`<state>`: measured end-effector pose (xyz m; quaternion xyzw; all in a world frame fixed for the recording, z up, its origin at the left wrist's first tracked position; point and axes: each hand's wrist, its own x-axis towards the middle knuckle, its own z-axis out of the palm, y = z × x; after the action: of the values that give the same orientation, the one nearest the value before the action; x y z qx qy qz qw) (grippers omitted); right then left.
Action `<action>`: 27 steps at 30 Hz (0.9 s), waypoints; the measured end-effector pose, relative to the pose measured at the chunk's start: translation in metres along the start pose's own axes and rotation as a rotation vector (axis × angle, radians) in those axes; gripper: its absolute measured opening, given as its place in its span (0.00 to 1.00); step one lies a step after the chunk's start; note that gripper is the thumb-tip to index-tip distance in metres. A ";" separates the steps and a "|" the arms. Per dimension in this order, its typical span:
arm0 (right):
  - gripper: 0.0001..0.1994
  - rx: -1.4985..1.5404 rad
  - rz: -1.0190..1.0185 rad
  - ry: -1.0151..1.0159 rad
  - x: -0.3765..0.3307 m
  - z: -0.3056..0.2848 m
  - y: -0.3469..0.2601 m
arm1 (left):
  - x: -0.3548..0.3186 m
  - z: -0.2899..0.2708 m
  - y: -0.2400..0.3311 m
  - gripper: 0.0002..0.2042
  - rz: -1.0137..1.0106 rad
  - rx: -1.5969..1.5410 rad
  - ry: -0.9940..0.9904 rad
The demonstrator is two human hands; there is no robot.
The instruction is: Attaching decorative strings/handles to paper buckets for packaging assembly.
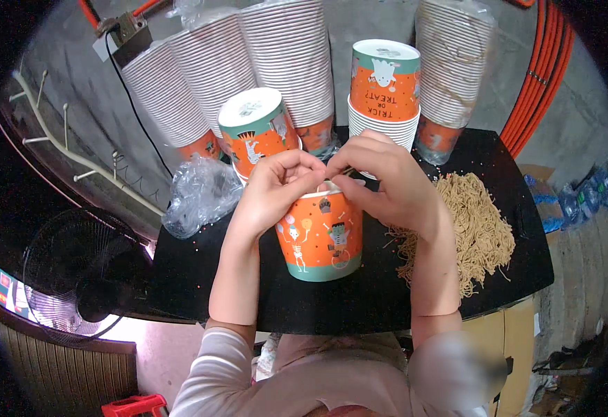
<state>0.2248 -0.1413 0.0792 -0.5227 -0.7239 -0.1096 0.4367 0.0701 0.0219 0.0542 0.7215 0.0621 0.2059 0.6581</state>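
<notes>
Head view: left hand (pixel 276 184) and right hand (pixel 384 177) meet, fingers (pixel 305 160) pinched together, on what I cannot tell, above the orange bucket (pixel 321 233), near middle of the counter (pixel 269 302); gentle pressure should spare its rim (pixel 311 197).

Head-worn fisheye view, facing downward from above, close over the black table (pixel 318 306)

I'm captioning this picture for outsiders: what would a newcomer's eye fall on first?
Probably the orange paper bucket with a skeleton print, upright near the middle of the black table, with the left hand and right hand close together at its rim. Next, likely the tangled heap of tan cord on the table's right side, then the tall stacks of nested paper buckets along the back.
</notes>
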 end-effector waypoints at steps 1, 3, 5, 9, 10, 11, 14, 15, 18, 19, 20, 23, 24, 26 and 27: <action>0.08 0.007 -0.006 -0.003 0.000 0.001 0.002 | 0.000 0.000 0.000 0.07 0.011 -0.017 -0.006; 0.08 0.023 -0.017 -0.010 0.000 0.002 0.004 | 0.001 0.000 -0.001 0.07 0.021 -0.036 -0.018; 0.09 0.047 -0.012 -0.035 0.000 0.000 0.000 | 0.001 -0.002 -0.002 0.07 0.021 -0.039 -0.029; 0.10 0.080 -0.022 -0.034 -0.001 -0.003 0.000 | 0.001 -0.001 -0.002 0.06 0.012 0.052 -0.008; 0.10 0.077 -0.021 -0.036 -0.002 -0.004 0.000 | 0.000 -0.001 -0.001 0.06 0.004 0.083 -0.014; 0.11 0.076 -0.020 -0.038 -0.002 -0.004 0.001 | 0.000 -0.002 0.000 0.06 -0.004 0.114 -0.019; 0.11 0.093 -0.014 -0.076 -0.004 -0.007 0.002 | -0.001 -0.004 -0.002 0.06 -0.030 0.174 -0.030; 0.10 0.101 -0.012 -0.094 -0.005 -0.009 0.003 | -0.001 -0.003 -0.001 0.07 -0.029 0.184 -0.027; 0.11 0.041 -0.024 -0.125 -0.008 -0.013 0.003 | -0.002 -0.001 0.003 0.07 -0.040 0.214 -0.018; 0.12 0.025 -0.020 -0.113 -0.008 -0.012 0.003 | -0.002 -0.002 0.002 0.07 -0.053 0.224 -0.015; 0.12 0.008 -0.015 -0.101 -0.007 -0.011 0.004 | -0.002 -0.003 0.002 0.07 -0.066 0.233 -0.015; 0.13 -0.005 -0.005 -0.063 -0.005 -0.005 0.004 | -0.001 -0.002 0.003 0.07 -0.058 0.217 -0.030; 0.13 -0.003 -0.002 -0.050 -0.004 -0.004 0.003 | -0.002 -0.003 0.003 0.07 -0.058 0.230 -0.035; 0.13 0.005 0.002 -0.044 -0.002 -0.001 0.001 | -0.002 -0.005 0.003 0.06 -0.059 0.256 -0.046; 0.13 0.010 0.004 -0.041 -0.002 0.000 0.001 | -0.002 -0.004 0.003 0.06 -0.059 0.244 -0.048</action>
<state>0.2256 -0.1423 0.0780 -0.5242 -0.7321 -0.0943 0.4246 0.0656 0.0246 0.0572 0.7988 0.0919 0.1602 0.5725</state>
